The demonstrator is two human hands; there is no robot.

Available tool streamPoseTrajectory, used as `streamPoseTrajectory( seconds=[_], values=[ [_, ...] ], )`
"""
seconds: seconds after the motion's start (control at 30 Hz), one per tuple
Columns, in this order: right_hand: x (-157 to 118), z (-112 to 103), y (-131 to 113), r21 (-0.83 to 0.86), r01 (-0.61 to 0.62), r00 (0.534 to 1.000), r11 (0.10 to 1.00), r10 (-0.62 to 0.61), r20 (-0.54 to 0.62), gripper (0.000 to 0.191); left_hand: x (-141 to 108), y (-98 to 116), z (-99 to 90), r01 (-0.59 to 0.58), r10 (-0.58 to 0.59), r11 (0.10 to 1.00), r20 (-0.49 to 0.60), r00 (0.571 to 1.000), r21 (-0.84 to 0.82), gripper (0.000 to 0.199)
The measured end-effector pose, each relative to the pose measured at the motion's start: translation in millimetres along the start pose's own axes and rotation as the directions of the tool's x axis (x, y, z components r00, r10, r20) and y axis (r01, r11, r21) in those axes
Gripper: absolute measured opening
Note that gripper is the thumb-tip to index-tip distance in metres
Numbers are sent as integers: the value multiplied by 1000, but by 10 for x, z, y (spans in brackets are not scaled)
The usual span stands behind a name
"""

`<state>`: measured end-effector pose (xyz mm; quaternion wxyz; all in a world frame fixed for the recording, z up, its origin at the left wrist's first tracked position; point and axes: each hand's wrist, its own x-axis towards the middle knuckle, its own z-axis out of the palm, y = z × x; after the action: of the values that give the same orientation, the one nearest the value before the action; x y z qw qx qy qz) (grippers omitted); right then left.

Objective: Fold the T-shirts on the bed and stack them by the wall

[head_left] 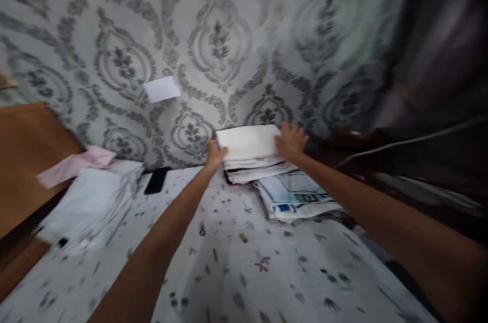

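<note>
A folded white cloth (249, 142) tops a stack of folded fabric (253, 173) against the wall. My left hand (216, 154) is at its left edge, the thumb pressed to the cloth and the other fingers partly hidden. At the right edge lies my right hand (292, 138), touching the cloth with its fingers spread. Beneath my right forearm is a folded printed garment (293, 191) in white and pale blue with dark lettering, right beside the stack.
A bedsheet with small prints (229, 247) covers the surface. On the left are a white folded clothes pile (87, 201), a pink cloth (78, 163), a black phone (156, 181) and a brown wooden panel (30, 155). White paper (162, 89) is on the patterned wall (219, 41). A pale cord (412, 142) crosses the right.
</note>
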<state>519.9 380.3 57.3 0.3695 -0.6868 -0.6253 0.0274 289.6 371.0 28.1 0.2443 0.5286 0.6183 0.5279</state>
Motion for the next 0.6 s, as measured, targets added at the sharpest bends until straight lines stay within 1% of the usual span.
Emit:
streamPoseTrajectory(
  seconds=[0.03, 0.07, 0.1, 0.13, 0.17, 0.2, 0.27, 0.33, 0.37, 0.4, 0.43, 0.47, 0.53, 0.57, 0.6],
  values=[
    [-91, 29, -95, -6, 98, 995, 995, -98, -17, 53, -92, -27, -66, -9, 10, 1000, -23, 1000, 20, 53],
    [-184, 89, -178, -69, 218, 972, 974, -223, -71, 53, -200, -84, -144, -23, 25, 999, -41, 999, 39, 54],
    [-275, 176, -244, -108, 323, 941, 940, -331, -67, 55, -327, -171, -237, -57, 59, 997, -44, 997, 56, 55],
    [-361, 282, -290, -134, 390, 918, 911, -396, -22, 55, -475, -282, -348, -161, 160, 984, 9, 987, 76, 55],
    [-436, 397, -317, -157, 433, 901, 888, -433, 38, 54, -641, -411, -480, -252, 245, 963, 73, 967, 96, 55],
    [-495, 510, -326, -170, 450, 893, 877, -438, 105, 53, -816, -549, -638, -307, 290, 943, 134, 948, 125, 54],
    [-553, 685, -309, -191, 451, 888, 872, -418, 191, 52, -1154, -818, -1037, -360, 317, 910, 213, 924, 206, 52],
    [-538, 755, -282, -197, 445, 889, 873, -405, 213, 53, -1408, -1033, -1540, -384, 307, 859, 260, 916, 338, 47],
    [-516, 749, -278, -189, 440, 890, 878, -397, 226, 53, -1492, -1110, -1820, -368, 282, 825, 253, 926, 428, 43],
    [-495, 722, -284, -179, 432, 890, 884, -386, 242, 53, -1549, -1167, -2114, -328, 241, 780, 227, 944, 533, 39],
    [-482, 679, -300, -169, 422, 892, 891, -374, 255, 53, -1583, -1205, -2416, -248, 176, 716, 176, 969, 652, 35],
    [-484, 629, -326, -162, 414, 895, 896, -367, 255, 52, -1601, -1228, -2720, -144, 94, 624, 109, 990, 768, 31],
    [-554, 527, -394, -161, 438, 893, 885, -408, 190, 50, -1615, -1252, -3306, -7, 30, 555, -12, 999, 832, 27],
    [-628, 484, -431, -161, 474, 879, 866, -456, 136, 48, -1619, -1261, -3574, 60, 2, 519, -72, 997, 852, 26],
    [-727, 451, -468, -158, 521, 854, 839, -515, 79, 46, -1626, -1273, -3816, 130, -30, 478, -132, 991, 869, 25]
  ],
)
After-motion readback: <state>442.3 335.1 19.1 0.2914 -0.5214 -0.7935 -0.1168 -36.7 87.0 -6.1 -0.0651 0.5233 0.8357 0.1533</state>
